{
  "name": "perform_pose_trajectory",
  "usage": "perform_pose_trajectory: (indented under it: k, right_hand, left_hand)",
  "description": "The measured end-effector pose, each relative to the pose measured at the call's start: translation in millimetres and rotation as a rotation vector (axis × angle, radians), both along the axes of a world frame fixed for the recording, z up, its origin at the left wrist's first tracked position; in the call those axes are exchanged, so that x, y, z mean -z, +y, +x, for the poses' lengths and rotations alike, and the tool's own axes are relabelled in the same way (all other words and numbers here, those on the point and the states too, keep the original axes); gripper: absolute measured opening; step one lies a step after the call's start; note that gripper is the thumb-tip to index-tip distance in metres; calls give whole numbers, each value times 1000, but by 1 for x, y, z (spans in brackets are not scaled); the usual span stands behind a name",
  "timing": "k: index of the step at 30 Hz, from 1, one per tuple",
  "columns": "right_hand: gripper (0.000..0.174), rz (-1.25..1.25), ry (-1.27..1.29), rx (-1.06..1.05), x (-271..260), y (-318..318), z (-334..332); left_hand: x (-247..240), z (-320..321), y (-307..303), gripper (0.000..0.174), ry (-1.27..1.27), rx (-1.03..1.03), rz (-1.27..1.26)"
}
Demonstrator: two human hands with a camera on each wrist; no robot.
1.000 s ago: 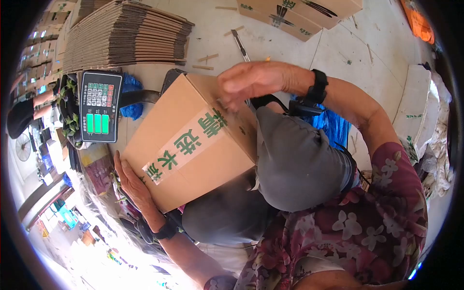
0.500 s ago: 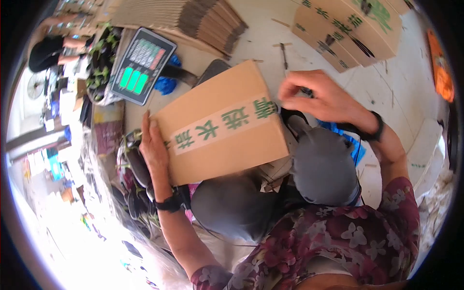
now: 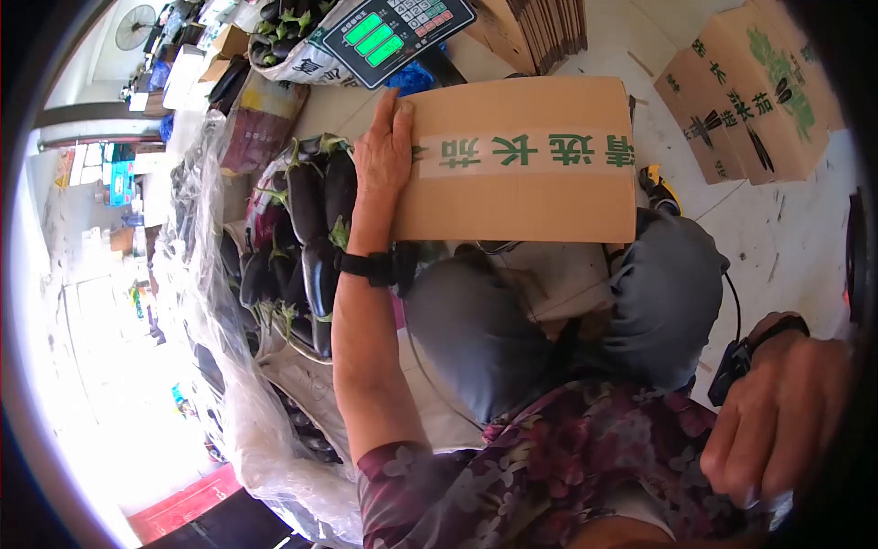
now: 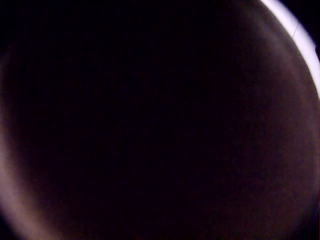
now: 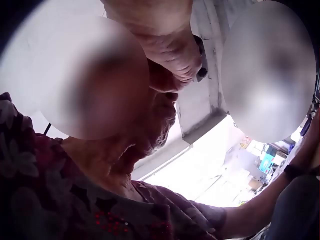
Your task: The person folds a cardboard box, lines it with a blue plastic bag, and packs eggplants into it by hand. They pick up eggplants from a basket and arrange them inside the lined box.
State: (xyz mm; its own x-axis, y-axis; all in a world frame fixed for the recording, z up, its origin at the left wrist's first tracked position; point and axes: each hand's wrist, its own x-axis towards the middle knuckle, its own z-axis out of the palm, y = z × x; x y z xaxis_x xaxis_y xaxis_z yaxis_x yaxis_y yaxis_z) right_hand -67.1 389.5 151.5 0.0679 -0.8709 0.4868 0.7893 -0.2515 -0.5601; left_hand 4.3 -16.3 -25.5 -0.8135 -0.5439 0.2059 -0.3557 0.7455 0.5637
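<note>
A cardboard box with green lettering under clear tape lies lengthwise before the person's knees in the head view. The left hand rests along its left end, fingers extended toward the far corner. At the lower right, the right hand is raised near the head camera, away from the box, its fingers bent downward. In the right wrist view, the right hand overlaps the lower face, and a small dark thing shows just past it. I cannot tell whether that hand holds anything. The left wrist view is almost wholly dark.
Eggplants fill a sack left of the left forearm, beside crumpled clear plastic. A lit scale display stands beyond the box. Folded cardboard, a printed carton and a yellow-and-black tool lie farther right.
The right hand has left the box's right end and come up toward the head. The head view has turned, so the box now appears level. The left hand stays on its left end.
</note>
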Motion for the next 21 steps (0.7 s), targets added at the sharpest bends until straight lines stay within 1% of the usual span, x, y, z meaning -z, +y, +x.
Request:
perform_pose_trajectory:
  k: [2, 3, 5, 6, 8, 9, 11, 14, 18, 21]
  right_hand:
    - [24, -69, -117, -110, 0, -2, 3]
    - [24, -68, -117, -110, -1, -5, 9]
    - [25, -5, -189, -43, -10, -15, 14]
    - [25, -9, -162, -35, -12, -24, 11]
    - [25, -79, -181, -153, -15, -38, 14]
    - [25, -73, -180, -158, -16, -39, 15]
    - [28, -69, -160, -100, -17, -41, 18]
    - [30, 21, -166, -81, -19, -25, 21]
    - [32, -31, -188, -125, -10, -17, 18]
    - [35, 17, -186, -114, 5, -5, 3]
  left_hand:
    - [-1, -1, 0, 47, -22, -3, -7]
    - [-1, 1, -3, 47, -23, -3, -6]
    - [2, -3, -2, 48, -39, -14, -18]
    - [-1, -12, -6, 48, -11, -7, -22]
    - [2, -2, -4, 48, -19, 18, -40]
    - [4, -1, -4, 48, -17, 12, -35]
    - [5, -1, -5, 47, 21, 29, -35]
    - [3, 0, -3, 46, 25, 28, -18]
    - [1, -3, -2, 46, 6, 18, -12]
    - [6, 6, -7, 48, 4, 21, -34]
